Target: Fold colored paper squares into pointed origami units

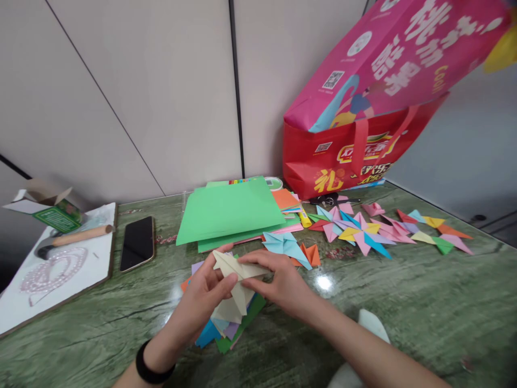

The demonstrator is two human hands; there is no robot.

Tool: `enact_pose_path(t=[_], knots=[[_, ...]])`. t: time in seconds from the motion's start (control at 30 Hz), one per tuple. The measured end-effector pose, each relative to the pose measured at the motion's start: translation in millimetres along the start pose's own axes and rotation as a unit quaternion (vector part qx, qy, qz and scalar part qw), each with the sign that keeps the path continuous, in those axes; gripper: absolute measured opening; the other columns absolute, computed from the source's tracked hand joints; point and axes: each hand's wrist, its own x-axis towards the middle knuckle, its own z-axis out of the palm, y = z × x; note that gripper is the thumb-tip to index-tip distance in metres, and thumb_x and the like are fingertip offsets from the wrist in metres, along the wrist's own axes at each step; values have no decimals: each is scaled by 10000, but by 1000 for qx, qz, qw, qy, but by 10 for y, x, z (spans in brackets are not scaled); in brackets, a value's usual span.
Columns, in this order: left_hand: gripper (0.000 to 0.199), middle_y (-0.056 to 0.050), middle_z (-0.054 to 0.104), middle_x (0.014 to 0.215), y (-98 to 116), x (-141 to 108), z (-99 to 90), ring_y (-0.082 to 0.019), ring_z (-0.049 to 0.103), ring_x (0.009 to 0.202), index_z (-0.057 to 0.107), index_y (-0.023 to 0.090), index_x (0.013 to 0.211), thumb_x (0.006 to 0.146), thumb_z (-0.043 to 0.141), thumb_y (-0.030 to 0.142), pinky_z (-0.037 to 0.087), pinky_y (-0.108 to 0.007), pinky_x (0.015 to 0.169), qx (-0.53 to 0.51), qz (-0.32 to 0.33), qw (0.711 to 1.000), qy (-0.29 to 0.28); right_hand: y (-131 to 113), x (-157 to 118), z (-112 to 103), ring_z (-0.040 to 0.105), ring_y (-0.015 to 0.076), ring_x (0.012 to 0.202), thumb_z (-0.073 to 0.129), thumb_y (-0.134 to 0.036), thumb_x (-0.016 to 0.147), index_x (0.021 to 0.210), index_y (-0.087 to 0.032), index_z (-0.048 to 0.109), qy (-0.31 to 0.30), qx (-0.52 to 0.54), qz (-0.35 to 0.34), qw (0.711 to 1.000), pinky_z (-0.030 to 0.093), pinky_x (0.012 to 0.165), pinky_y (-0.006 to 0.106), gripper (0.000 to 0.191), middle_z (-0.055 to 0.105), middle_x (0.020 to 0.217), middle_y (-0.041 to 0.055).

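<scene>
Cream-coloured folded paper (238, 277) with pointed ends is held up between my two hands. My left hand (208, 285) pinches it from the left, thumb on top. From the right, my right hand (272, 275) grips one of its points between thumb and fingers. Beneath the hands lies a pile of coloured paper pieces (230, 328), partly hidden, with blue, purple and green showing. Just beyond my right hand are a light blue folded paper piece (285, 245) and an orange folded paper piece (310, 254).
Green paper sheets (232, 210) are stacked at the back. Several multicoloured paper stars (359, 229) spread to the right, below a red bag (315, 161) and a pink bag (363, 64). On the left are a phone (138, 243), a white board (97, 253), a hammer (76, 237) and a small box (58, 213).
</scene>
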Motion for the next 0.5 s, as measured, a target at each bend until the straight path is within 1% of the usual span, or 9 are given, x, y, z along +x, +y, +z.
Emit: enact_pose_path(t=[0.1,0.23,0.33,0.5], knots=[[544,4,618,741,-6,6,-3,-122,521,614,419,221,1244,756,636,322,378,-212,558,32,17,999,30,0,-8,8,629,197,838,673,-160,686,963,-211,657,-3,-3,5,1000,480,719,291,282,690,932,46],[578,2,627,721,-2,7,2,-140,530,633,396,216,1266,753,625,352,377,-230,582,64,11,997,31,14,-20,21,638,205,832,668,-202,700,996,-208,650,-8,11,29,999,495,704,297,297,694,961,49],[577,7,636,692,1,8,6,-136,523,607,396,202,1261,751,618,355,366,-230,572,81,6,996,37,36,-26,31,641,212,844,669,-226,700,1007,-215,648,-14,29,42,999,504,712,306,307,694,976,48],[600,2,651,705,11,7,19,-136,541,602,377,189,1265,744,621,357,370,-226,563,72,1,997,38,44,-26,35,640,218,867,668,-223,701,1004,-210,649,-14,36,48,998,506,743,319,304,692,989,50]])
